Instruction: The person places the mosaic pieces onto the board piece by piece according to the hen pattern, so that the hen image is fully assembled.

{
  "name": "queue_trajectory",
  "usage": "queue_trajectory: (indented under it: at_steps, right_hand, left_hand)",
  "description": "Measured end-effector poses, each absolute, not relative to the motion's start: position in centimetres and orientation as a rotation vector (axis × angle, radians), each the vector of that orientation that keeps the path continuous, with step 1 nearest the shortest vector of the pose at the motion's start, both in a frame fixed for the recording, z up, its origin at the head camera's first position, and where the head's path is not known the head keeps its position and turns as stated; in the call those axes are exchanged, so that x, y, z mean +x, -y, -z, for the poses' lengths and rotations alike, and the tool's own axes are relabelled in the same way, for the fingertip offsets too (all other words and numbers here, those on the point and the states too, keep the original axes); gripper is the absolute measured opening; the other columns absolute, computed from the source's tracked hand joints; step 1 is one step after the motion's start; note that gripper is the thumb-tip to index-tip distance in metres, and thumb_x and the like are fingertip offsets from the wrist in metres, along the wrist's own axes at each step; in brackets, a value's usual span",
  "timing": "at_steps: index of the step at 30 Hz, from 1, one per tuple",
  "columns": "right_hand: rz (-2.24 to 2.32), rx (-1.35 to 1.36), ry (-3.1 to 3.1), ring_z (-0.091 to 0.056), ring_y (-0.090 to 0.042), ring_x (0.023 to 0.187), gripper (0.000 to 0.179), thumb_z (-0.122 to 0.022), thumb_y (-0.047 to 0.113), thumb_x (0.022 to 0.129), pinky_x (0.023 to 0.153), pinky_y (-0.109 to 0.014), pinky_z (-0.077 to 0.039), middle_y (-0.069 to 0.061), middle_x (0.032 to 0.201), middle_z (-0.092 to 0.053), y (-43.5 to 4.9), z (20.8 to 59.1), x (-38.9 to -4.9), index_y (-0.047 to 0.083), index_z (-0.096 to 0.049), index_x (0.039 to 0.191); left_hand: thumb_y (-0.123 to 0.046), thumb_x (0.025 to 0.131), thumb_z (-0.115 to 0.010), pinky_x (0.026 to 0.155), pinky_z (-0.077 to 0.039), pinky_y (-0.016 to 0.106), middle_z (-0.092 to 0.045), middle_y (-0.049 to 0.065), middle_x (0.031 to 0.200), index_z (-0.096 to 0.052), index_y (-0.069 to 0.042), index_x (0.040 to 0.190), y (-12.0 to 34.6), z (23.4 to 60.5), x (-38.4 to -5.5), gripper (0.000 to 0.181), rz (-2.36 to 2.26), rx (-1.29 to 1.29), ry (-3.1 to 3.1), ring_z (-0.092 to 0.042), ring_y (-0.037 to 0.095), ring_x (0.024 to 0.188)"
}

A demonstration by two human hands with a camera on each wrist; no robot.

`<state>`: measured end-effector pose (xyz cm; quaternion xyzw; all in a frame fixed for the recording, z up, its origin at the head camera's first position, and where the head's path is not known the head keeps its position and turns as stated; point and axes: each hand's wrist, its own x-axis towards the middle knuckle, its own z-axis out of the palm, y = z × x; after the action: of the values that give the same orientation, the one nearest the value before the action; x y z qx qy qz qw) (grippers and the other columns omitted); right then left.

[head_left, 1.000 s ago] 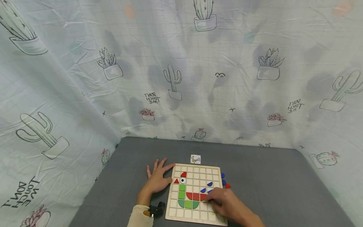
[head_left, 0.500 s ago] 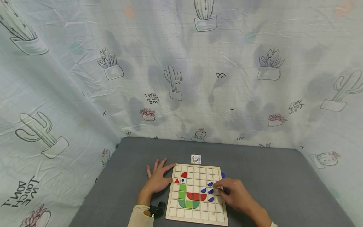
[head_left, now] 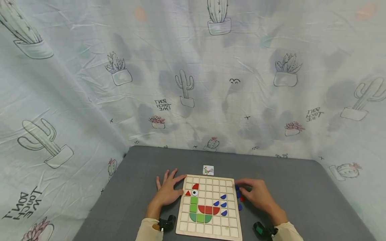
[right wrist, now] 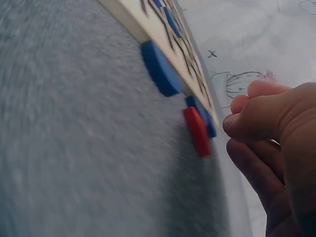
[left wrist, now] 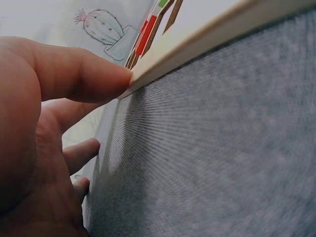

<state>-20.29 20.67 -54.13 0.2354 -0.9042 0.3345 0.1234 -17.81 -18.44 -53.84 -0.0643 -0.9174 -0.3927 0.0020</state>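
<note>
A wooden grid board (head_left: 208,230) lies on the grey table. Set in it are a red triangle (head_left: 188,193), a round eye piece (head_left: 194,192), green squares (head_left: 193,208), a red row (head_left: 208,210) and several blue half-circles (head_left: 224,213). My left hand (head_left: 167,191) steadies the board's left side, thumb and index finger touching its edge, other fingers spread. Beyond the board's right edge, my right hand (head_left: 256,193) reaches over loose pieces, fingers slightly bent and thumb apart. Under it lie a loose red triangle (right wrist: 197,132) and blue half-circles (right wrist: 160,69).
Behind the board lies a small printed picture card (head_left: 208,170). One loose blue half-circle (head_left: 240,207) sits against the board's right side. A patterned cactus curtain (head_left: 193,100) hangs around the table (head_left: 286,187).
My right hand has left the blue half-circles on the board, moving right and away to the loose pieces beside it. My left hand stays at the left edge.
</note>
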Motion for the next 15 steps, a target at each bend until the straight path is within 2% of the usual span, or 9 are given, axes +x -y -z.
queue_trajectory:
  at_steps: [7,15]
  right_hand:
    - [-0.984,0.643,2.665,-0.081,-0.016,0.102,0.037,-0.086,-0.007,0.085,0.089,-0.041,-0.067,0.009,0.108,-0.084,-20.3,55.0,-20.5,0.021,-0.086,0.108]
    - [-0.853,0.627,2.565,-0.078,-0.008,0.092,0.036,-0.091,-0.006,0.078,0.080,-0.038,-0.066,0.013,0.098,-0.083,-21.8,55.3,-19.5,0.021,-0.086,0.100]
  left_hand:
    - [-0.012,0.087,-0.074,0.124,0.017,0.080,-0.034,0.024,0.176,-0.070,-0.019,0.150,18.5,53.9,-17.7,0.063,1.240,-0.195,2.883,-0.008,0.055,0.167]
    - [-0.011,0.086,-0.073,0.124,0.017,0.080,-0.034,0.024,0.176,-0.070,-0.019,0.150,18.5,53.9,-17.8,0.064,1.236,-0.198,2.879,-0.008,0.055,0.167]
